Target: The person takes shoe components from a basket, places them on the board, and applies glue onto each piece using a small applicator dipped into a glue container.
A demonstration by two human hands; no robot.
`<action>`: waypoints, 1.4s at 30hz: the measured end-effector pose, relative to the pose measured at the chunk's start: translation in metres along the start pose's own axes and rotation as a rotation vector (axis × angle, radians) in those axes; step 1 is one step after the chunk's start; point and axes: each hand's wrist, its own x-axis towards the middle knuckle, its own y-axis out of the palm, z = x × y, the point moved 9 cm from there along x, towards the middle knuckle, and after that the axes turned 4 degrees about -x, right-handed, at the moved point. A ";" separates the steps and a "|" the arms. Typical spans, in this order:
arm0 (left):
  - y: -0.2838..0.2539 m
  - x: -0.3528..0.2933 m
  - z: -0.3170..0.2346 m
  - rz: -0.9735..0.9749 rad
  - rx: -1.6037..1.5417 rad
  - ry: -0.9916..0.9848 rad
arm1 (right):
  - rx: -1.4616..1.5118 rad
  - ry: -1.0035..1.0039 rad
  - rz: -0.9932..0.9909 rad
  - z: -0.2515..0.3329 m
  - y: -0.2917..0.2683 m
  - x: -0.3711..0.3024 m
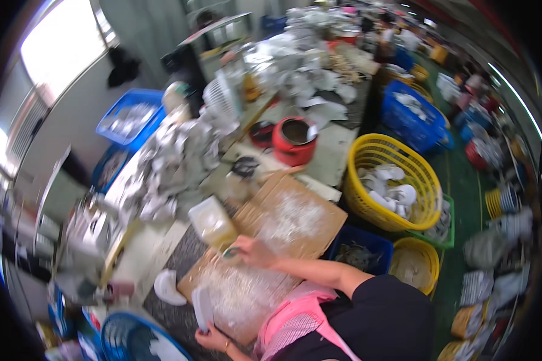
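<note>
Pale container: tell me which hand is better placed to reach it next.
Right, most likely: the right hand is close beside the pale container, while the left hand is farther off and holds a white piece.

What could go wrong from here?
The right hand is close beside the white tub, so it might tip it over. The white strip in the left hand could pick up stray bits from the white mess on the cardboard right beside it.
</note>
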 end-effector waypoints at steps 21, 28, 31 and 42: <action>0.015 -0.002 0.030 0.022 -0.158 -0.005 | 0.119 0.032 -0.055 -0.002 -0.007 0.000; 0.064 -0.019 0.038 0.217 -0.297 -0.083 | 0.145 0.083 -0.027 -0.005 0.000 -0.004; 0.078 -0.026 0.036 0.301 -0.351 -0.117 | 0.169 0.092 -0.062 -0.008 -0.003 -0.003; 0.132 -0.060 -0.008 0.632 -0.546 -0.238 | 0.096 0.352 -0.170 -0.039 -0.005 -0.012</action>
